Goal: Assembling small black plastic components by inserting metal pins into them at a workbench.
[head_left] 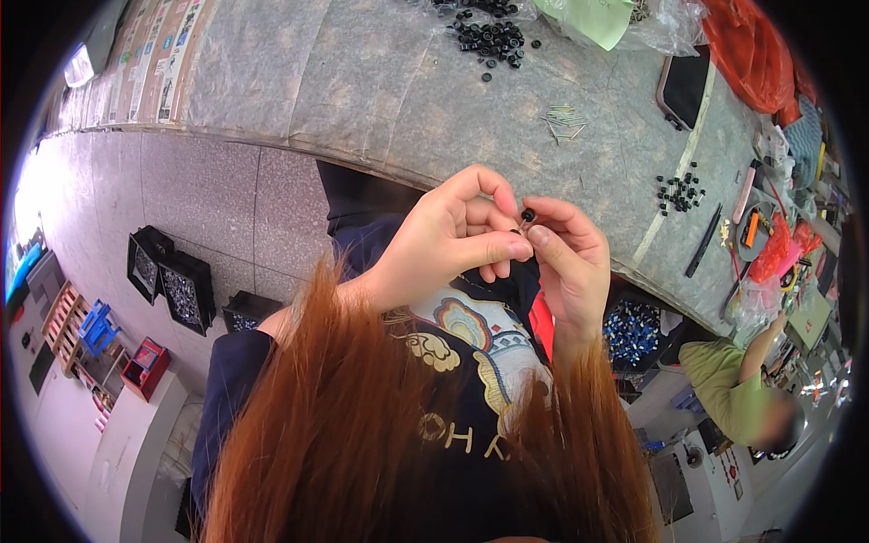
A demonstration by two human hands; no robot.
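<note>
Black cap: one, between left hand, right hand; three bins leftward.

We see a dark phone on the gray table, close to a crumpled red bag. A thin black tool lies nearer the table's edge. Off to the right is a person in a green shirt. Far left, we spot a blue stool, a red box and two black bins on the floor.
</note>
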